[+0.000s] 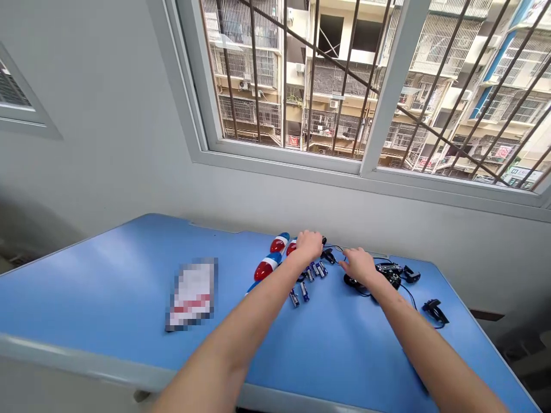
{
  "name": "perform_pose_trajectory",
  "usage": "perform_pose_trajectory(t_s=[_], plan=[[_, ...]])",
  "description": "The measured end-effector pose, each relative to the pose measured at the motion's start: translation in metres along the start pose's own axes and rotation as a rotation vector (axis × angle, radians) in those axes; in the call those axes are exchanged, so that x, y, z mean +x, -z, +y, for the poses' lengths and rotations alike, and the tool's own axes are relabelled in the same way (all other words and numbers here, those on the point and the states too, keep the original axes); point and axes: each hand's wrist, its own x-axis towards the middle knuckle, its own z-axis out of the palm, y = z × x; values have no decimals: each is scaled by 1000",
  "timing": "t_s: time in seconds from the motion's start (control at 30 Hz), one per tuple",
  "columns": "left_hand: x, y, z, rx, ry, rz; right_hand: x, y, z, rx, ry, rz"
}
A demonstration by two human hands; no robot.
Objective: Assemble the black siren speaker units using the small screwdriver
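Note:
My left hand (310, 244) is closed at the back of the blue table, beside the red, white and blue shells (267, 266). A small black part (324, 240) shows at its fingers, but most of what it grips is hidden. From there a thin black cable (333, 246) runs toward my right hand (360, 265), whose thumb and fingers are apart above the table. A black clip-like piece (329, 256) lies between the hands. Several blue and silver batteries (318, 269) lie in front of my left hand, with two more batteries (305, 291) nearer me.
Black cabled units (390, 277) lie beyond my right wrist, and a black bracket (435, 310) sits farther right. A blurred white and red packet (193, 293) rests on the left of the table (107, 298). The wall and barred window (297, 80) stand behind.

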Motion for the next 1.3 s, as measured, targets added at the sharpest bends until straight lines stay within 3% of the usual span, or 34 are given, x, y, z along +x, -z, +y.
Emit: perform_pose_trajectory(t_s=[0.2,0.47,0.7,0.93,1.1,1.3], plan=[[24,-13,-1,89,11,-100,22,-9,-23,-23,30,-116],[45,-29,-1,121,4,-178,33,-13,-36,-29,51,-151],[38,-20,2,50,-10,-137,21,12,-42,-15,33,-163],[29,-2,17,-48,14,-101,7,42,-12,-51,-35,-103],[27,-10,37,-98,9,-141,8,28,14,-74,-46,-125],[22,-22,48,-100,27,-200,9,16,23,-48,-37,-180]])
